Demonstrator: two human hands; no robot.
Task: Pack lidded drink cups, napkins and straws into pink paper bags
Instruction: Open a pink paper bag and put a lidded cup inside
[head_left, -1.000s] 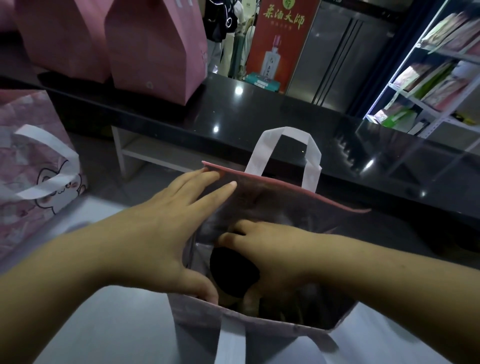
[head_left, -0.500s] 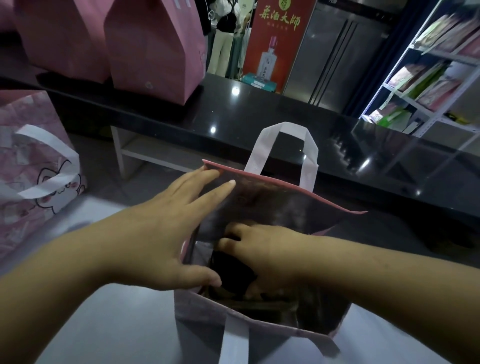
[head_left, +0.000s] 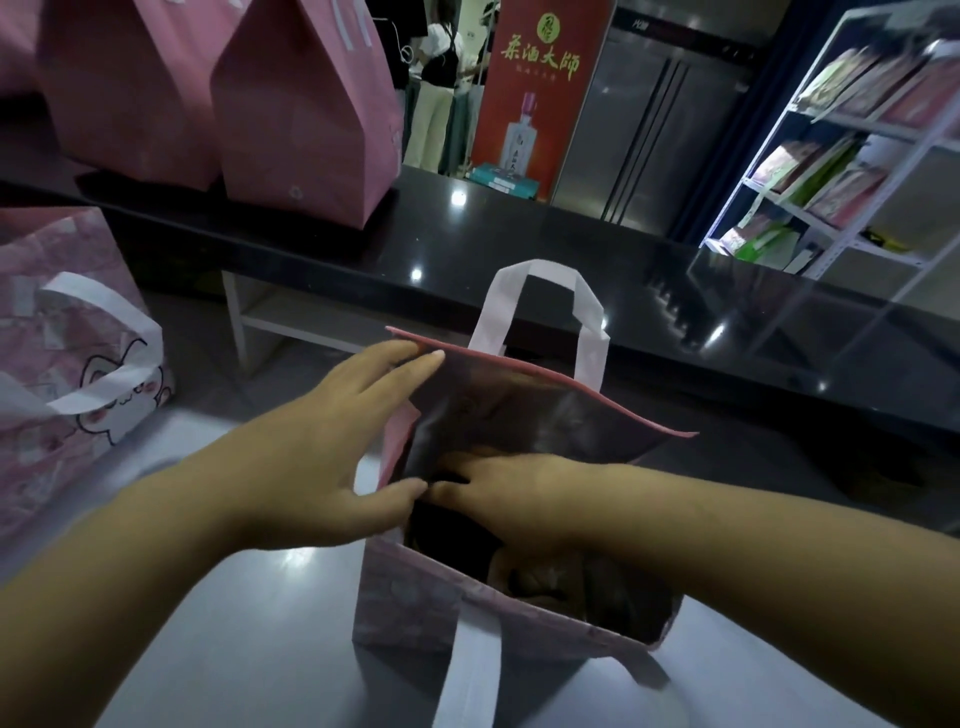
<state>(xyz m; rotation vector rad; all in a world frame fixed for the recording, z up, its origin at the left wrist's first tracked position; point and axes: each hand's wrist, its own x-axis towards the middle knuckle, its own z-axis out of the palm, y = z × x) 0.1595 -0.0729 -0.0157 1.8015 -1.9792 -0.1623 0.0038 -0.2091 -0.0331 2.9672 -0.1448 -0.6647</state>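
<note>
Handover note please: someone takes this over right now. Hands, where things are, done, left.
Left hand: open, straight fingers against the left side of the open pink bag, spreading its mouth.
Right hand: down inside that bag, over a dark round lid; grip hidden.
Bag stands on the grey table. A rabbit-print bag stands at the left; two folded pink bags stand on the black counter.
Done: a cup seems to be in the bag, judging by the lid.
Left: seat the cup, pull the hand out, add napkins and straws; none in view.
</note>
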